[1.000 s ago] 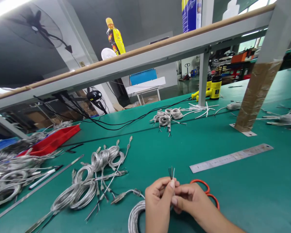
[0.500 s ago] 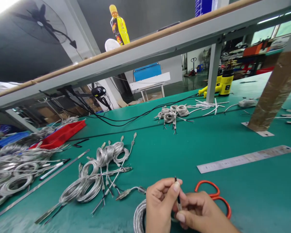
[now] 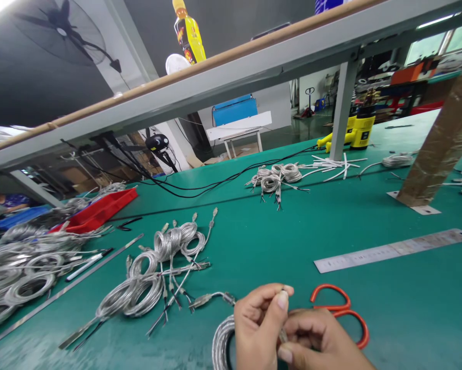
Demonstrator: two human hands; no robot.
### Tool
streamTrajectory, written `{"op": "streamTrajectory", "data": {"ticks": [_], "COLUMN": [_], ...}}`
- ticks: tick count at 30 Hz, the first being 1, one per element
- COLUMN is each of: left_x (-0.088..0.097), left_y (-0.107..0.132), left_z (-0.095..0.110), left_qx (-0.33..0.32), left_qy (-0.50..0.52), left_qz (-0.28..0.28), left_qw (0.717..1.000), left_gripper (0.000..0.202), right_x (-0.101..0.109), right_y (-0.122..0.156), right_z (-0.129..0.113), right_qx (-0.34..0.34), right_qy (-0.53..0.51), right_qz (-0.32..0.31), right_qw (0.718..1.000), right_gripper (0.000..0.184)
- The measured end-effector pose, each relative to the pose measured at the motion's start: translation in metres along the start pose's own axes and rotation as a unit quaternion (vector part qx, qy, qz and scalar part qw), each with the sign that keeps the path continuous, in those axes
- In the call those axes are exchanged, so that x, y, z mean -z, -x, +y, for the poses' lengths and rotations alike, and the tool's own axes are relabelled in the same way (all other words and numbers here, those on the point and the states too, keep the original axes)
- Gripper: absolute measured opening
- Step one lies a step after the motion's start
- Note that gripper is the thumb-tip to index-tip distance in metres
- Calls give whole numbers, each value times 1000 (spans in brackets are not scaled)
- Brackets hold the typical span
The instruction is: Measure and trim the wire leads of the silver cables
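In the lower middle, my left hand (image 3: 258, 325) pinches the upper part of a cable end between thumb and forefinger. Just to its right, my right hand (image 3: 320, 336) is closed around the same cable end (image 3: 283, 335) lower down, and fingers hide most of it. A coiled clear-jacketed cable (image 3: 221, 343) lies beside my left wrist, partly covered. Near it rests a USB plug (image 3: 203, 301) on a short lead. Red-handled scissors (image 3: 340, 308) lie behind my right hand, their blades hidden.
A steel ruler (image 3: 392, 251) lies at right, and a long metal strip (image 3: 67, 290) at left. Coiled cables (image 3: 142, 303) spread over the green table (image 3: 231, 239). A red tray (image 3: 99, 209), yellow heat guns (image 3: 359, 132) and a wrapped post (image 3: 441, 139) stand farther back.
My left fingers now cover the black part of the cable end that showed between my hands. Both hands stay close together, and the view has shifted slightly.
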State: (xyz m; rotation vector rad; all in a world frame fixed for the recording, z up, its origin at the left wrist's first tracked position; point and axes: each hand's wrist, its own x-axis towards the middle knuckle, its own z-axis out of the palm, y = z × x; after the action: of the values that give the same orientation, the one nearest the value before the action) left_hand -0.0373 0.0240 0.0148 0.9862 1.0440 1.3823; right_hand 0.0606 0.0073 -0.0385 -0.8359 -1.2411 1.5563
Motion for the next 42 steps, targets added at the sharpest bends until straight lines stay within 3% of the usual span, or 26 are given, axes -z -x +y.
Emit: {"op": "streamTrajectory", "data": {"ticks": [8,17,21,24,27,29,31,36,42], "left_x": [-2,-3,1,2,2,0,-2,-5,-5], "left_y": [1,-1,-5,-8,-7,-6,-5,-4,-4], "left_z": [3,6,3,1,0,-1,-3,-6,-6], "left_qx": [8,32,62,80,77,65,50,42,35], "left_qy": [-5,-22,5,21,23,17,12,-17,-43], "left_qz": [-2,-56,-70,-84,-81,-81,-84,-93,-105], "left_qw": [1000,998,996,993,993,994,995,995,993], "left_gripper": [15,26,28,28,29,29,28,29,32], "right_x": [-1,-2,4,22,49,65,73,68,71], "right_y": [0,-2,-2,0,6,11,15,19,17], "right_z": [3,-3,-14,-31,-47,-52,-52,-39,-29], "right_qx": [-19,-8,-14,-53,-38,-9,4,12,6], "right_qy": [0,-41,-13,83,301,444,522,602,643], "right_qz": [10,57,12,-50,-31,5,13,9,95], "right_qw": [1000,998,1000,994,952,896,853,798,760], "right_gripper": [22,28,27,22,9,6,13,28,21]}}
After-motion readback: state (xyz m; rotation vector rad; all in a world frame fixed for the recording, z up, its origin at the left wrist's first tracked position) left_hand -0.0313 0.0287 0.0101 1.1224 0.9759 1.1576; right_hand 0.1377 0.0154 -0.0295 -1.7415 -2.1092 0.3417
